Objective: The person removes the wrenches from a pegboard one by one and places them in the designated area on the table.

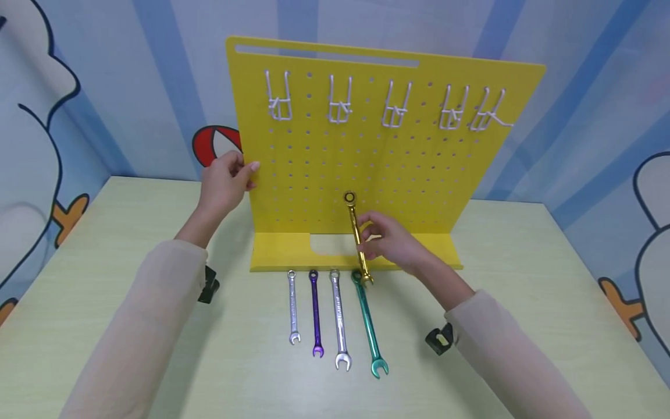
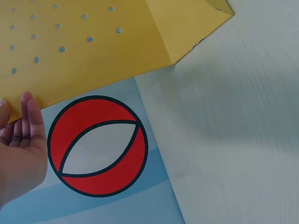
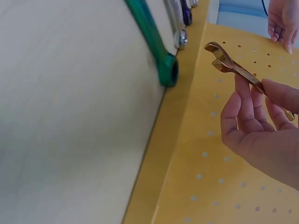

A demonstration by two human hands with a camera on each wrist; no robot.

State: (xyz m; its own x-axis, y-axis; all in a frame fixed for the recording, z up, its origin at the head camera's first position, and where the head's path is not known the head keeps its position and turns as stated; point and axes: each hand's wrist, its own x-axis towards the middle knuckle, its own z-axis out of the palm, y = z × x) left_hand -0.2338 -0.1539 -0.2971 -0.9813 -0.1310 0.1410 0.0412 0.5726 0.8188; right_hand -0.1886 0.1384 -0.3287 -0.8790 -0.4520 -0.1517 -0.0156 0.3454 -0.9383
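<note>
My left hand (image 1: 225,180) grips the left edge of a yellow pegboard (image 1: 324,174), thumb in front and fingers behind. In my right hand (image 1: 392,241) a gold combination wrench (image 1: 354,224) is pinched by the shaft, ring end up and open end down, in front of the board's lower part. The right wrist view shows the wrench's open jaw beyond my fingertips. On the table just before the board's base lie a small silver wrench (image 1: 292,308), a purple wrench (image 1: 316,314), a larger silver wrench (image 1: 339,320) and a green wrench (image 1: 370,326), ring ends toward the board.
Several white wire hooks, such as the leftmost hook (image 1: 280,107), line the board's upper part. The board's base (image 1: 277,250) stands on a pale wooden table (image 1: 497,262). Behind rises a blue striped backdrop (image 1: 361,23) with cartoon figures.
</note>
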